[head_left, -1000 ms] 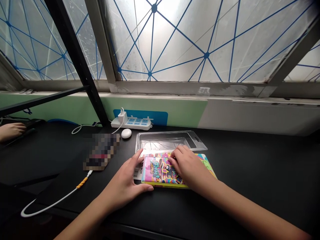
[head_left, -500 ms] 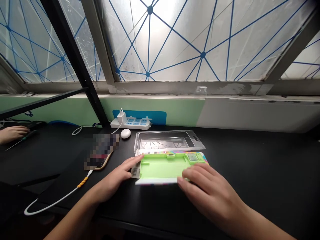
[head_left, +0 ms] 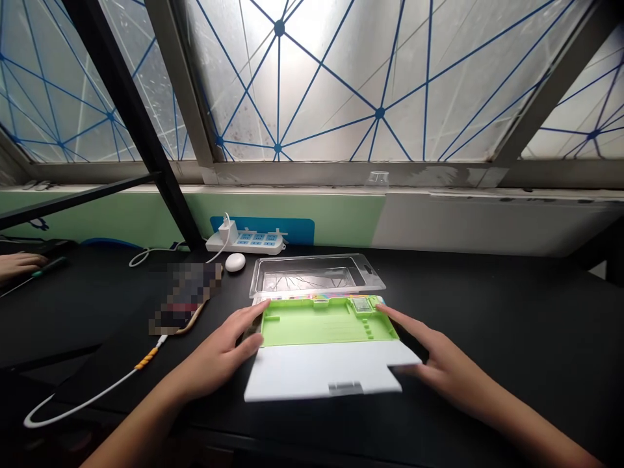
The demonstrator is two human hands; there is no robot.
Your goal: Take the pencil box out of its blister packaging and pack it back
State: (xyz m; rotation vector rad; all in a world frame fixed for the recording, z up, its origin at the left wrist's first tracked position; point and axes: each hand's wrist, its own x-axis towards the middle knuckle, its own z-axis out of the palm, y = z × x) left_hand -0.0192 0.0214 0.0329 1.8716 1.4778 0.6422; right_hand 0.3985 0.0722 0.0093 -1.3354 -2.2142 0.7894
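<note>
A flat case lies open on the black table in front of me. Its green tray [head_left: 322,325] with small compartments faces up, and its white lid [head_left: 322,374] is folded out flat toward me. My left hand [head_left: 219,351] grips the tray's left edge between thumb and fingers. My right hand [head_left: 439,367] rests at the case's right side, fingers spread; the index finger lies along the tray's right edge and the thumb touches the lid's corner. A strip of bright printed card shows along the tray's far edge.
A clear plastic shell [head_left: 312,276] lies just behind the case. Left of it are a blurred phone [head_left: 182,299] on a white cable [head_left: 97,393], a small white oval object [head_left: 234,262] and a power strip [head_left: 246,242]. Another person's hand [head_left: 17,265] rests at the far left.
The colourful lid, shut a second ago, has been swung open toward me and now lies flat, white side up. My right hand moved from the lid to the case's right side.
</note>
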